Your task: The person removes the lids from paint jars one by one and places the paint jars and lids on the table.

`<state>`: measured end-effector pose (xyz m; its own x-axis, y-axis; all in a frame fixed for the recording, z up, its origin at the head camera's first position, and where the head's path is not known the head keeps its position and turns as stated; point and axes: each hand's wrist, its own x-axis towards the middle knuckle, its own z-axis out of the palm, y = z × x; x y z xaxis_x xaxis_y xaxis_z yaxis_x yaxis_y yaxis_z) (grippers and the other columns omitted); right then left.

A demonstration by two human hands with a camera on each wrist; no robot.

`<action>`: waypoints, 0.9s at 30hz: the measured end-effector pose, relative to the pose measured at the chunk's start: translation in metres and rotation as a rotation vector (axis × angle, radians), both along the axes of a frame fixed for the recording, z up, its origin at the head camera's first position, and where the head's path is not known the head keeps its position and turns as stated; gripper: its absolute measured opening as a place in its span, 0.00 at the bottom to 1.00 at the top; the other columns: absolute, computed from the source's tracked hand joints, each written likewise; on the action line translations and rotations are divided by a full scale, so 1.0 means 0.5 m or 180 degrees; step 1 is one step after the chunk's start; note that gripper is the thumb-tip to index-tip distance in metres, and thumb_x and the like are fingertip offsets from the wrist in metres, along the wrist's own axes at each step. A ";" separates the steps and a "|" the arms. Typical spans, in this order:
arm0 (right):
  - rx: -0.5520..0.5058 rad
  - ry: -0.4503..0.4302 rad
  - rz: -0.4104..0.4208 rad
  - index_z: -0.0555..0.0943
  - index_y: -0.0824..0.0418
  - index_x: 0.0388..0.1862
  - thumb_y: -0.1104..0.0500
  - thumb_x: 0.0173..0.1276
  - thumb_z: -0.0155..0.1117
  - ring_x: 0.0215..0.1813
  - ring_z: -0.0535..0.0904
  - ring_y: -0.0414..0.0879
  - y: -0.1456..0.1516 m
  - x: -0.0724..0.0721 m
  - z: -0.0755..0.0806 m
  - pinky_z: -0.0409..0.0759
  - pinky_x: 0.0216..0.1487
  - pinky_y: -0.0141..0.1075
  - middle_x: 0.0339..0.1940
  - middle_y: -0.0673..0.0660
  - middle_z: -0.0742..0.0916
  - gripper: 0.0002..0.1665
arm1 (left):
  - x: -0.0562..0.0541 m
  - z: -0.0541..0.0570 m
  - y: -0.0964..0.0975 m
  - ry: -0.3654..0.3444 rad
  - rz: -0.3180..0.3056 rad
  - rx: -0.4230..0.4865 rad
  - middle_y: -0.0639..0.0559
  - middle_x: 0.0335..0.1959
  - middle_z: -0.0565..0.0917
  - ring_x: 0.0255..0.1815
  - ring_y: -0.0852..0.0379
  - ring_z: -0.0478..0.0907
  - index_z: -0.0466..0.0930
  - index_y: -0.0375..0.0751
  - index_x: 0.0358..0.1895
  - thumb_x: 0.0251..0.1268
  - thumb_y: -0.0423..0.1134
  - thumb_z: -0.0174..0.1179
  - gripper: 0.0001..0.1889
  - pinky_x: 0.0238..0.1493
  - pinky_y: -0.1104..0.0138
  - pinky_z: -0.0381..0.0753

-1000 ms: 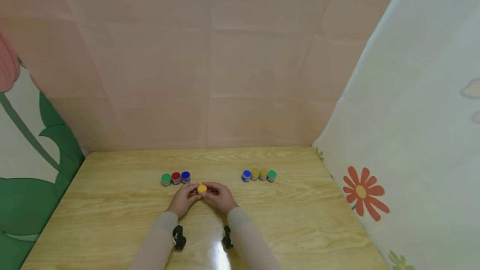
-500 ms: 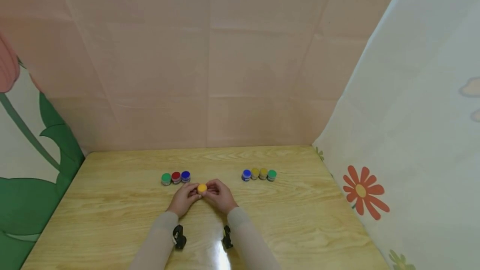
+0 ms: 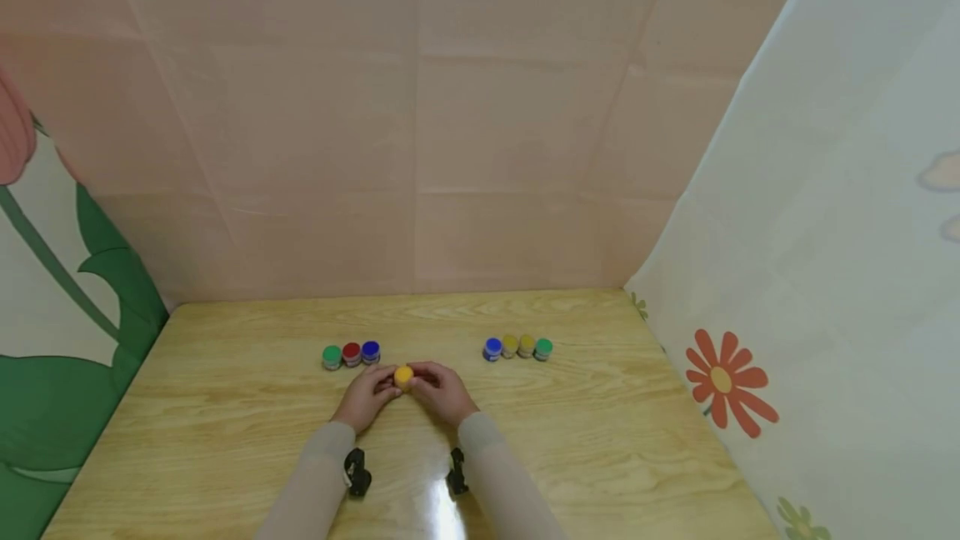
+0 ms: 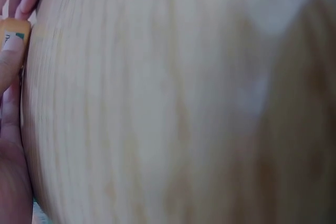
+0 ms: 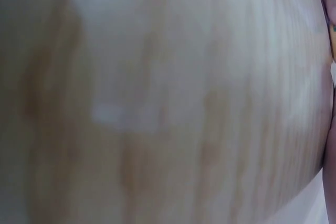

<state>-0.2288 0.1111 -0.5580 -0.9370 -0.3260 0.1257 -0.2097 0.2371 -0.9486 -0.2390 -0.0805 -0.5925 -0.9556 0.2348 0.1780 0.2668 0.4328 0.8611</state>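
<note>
HEAD: left hand (image 3: 362,400) and right hand (image 3: 446,394) pinch orange jar (image 3: 403,378) between them, over table (image 3: 600,448); three jars (image 3: 351,355) beyond left hand | LEFT WRIST: thumb (image 4: 9,59) against jar label | RIGHT WRIST: jar cropped at edge; grip indeterminable.

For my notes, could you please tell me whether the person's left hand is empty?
No, the left hand holds the orange jar between its thumb and fingers.
</note>
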 end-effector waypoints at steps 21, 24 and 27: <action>-0.0036 -0.0143 -0.0067 0.81 0.67 0.61 0.61 0.76 0.62 0.58 0.83 0.52 0.002 -0.019 -0.045 0.79 0.60 0.38 0.55 0.63 0.86 0.18 | -0.008 -0.020 0.001 -0.0075 0.0057 0.0101 0.41 0.51 0.81 0.50 0.47 0.82 0.83 0.30 0.57 0.63 0.27 0.68 0.18 0.54 0.60 0.83; -0.0063 -0.0218 0.0018 0.79 0.71 0.64 0.65 0.76 0.61 0.60 0.81 0.59 0.000 -0.005 -0.012 0.80 0.62 0.43 0.58 0.67 0.84 0.20 | -0.007 -0.019 0.001 -0.0030 0.0051 0.0054 0.40 0.51 0.81 0.50 0.45 0.82 0.82 0.28 0.57 0.63 0.27 0.68 0.19 0.54 0.59 0.84; -0.0077 -0.0217 0.0086 0.77 0.73 0.65 0.66 0.75 0.61 0.59 0.82 0.61 -0.001 0.002 0.004 0.81 0.60 0.43 0.59 0.69 0.83 0.22 | -0.006 -0.013 0.001 -0.0004 0.0051 0.0011 0.39 0.52 0.81 0.50 0.44 0.83 0.82 0.27 0.58 0.63 0.27 0.68 0.19 0.54 0.59 0.84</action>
